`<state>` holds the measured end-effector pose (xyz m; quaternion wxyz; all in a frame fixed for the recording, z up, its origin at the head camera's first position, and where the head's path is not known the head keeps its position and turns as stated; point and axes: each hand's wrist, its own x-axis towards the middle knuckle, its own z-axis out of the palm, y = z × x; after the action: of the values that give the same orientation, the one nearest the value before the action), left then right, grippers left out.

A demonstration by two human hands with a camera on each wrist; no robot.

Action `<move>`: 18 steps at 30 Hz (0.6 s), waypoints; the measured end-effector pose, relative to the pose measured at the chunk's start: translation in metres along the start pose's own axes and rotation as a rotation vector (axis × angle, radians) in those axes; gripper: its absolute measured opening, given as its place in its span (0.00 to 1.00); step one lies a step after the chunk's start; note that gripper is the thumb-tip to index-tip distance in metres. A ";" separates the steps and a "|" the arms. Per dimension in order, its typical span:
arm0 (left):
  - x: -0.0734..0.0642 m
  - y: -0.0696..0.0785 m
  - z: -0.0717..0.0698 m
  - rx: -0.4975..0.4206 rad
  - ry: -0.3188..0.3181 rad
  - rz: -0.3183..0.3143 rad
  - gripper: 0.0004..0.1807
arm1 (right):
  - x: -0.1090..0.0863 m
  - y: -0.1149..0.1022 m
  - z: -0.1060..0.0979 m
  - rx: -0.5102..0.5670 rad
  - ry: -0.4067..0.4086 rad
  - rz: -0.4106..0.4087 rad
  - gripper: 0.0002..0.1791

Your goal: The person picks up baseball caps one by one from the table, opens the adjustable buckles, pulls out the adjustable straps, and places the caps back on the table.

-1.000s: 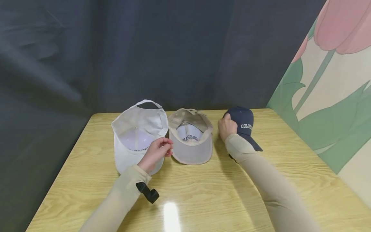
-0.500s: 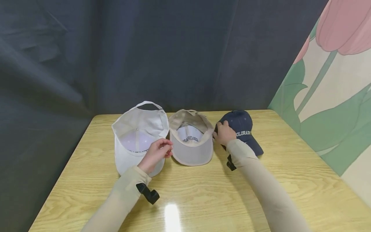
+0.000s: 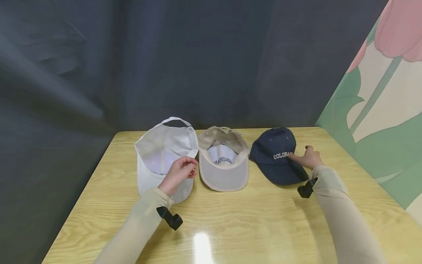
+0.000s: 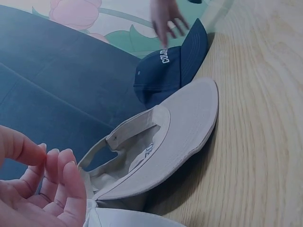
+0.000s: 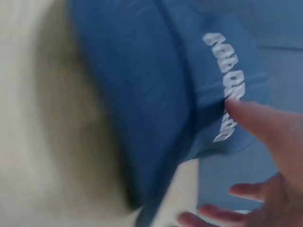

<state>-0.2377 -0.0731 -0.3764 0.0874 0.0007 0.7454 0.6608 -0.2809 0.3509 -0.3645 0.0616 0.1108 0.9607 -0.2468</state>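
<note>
Three baseball caps stand in a row on the wooden table. At the right is a navy cap (image 3: 273, 146), crown up, with white "COLORADO" lettering and its brim toward the front right. My right hand (image 3: 309, 158) is at its right side, fingers spread, the thumb overlapping the lettering in the right wrist view. In the middle lies a beige cap (image 3: 224, 178), upturned, its inside showing. A larger white cap (image 3: 146, 183), also upturned, is at the left. My left hand (image 3: 179, 174) hovers over its brim, fingers loosely curled and thumb near the fingertips, holding nothing.
The wooden table (image 3: 250, 227) ends at a dark curtain (image 3: 211, 66) behind the caps. A wall with painted tulips (image 3: 379, 121) slants along the right side. Small black cameras sit at both wrists, one at the left wrist (image 3: 169, 218).
My right hand has let go of the navy cap's left side and moved to its right side. The navy cap has turned slightly, its lettering more toward the front. My left hand stays put.
</note>
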 end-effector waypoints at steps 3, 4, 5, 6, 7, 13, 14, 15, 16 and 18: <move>0.000 -0.002 0.000 0.005 -0.002 -0.003 0.09 | -0.003 0.013 0.002 0.029 -0.158 0.020 0.60; 0.000 -0.003 0.001 0.005 -0.001 -0.002 0.09 | -0.004 0.015 0.004 0.050 -0.200 0.022 0.62; 0.000 -0.003 0.001 0.005 -0.001 -0.001 0.09 | -0.005 0.016 0.005 0.065 -0.235 0.025 0.63; 0.000 -0.004 0.001 0.004 -0.001 0.002 0.10 | -0.006 0.017 0.006 0.074 -0.260 0.024 0.64; 0.000 -0.004 0.001 0.000 0.001 0.004 0.10 | -0.006 0.018 0.007 0.070 -0.276 0.023 0.65; 0.000 -0.004 0.001 -0.005 0.000 0.009 0.10 | -0.003 0.018 0.014 -0.029 -0.299 0.013 0.69; 0.001 -0.004 0.001 -0.007 0.001 0.009 0.10 | -0.002 0.017 0.016 -0.040 -0.287 0.012 0.69; 0.001 -0.004 0.001 -0.009 0.002 0.009 0.10 | -0.001 0.016 0.017 -0.056 -0.270 0.010 0.69; 0.001 -0.004 0.000 -0.011 0.002 0.009 0.10 | 0.000 0.015 0.019 -0.070 -0.251 0.007 0.68; 0.001 -0.003 0.000 -0.012 0.002 0.010 0.10 | 0.001 0.013 0.021 -0.085 -0.212 0.000 0.66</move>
<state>-0.2385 -0.0733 -0.3798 0.0832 0.0033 0.7417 0.6656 -0.2773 0.3521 -0.3890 0.1675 0.0813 0.9585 -0.2161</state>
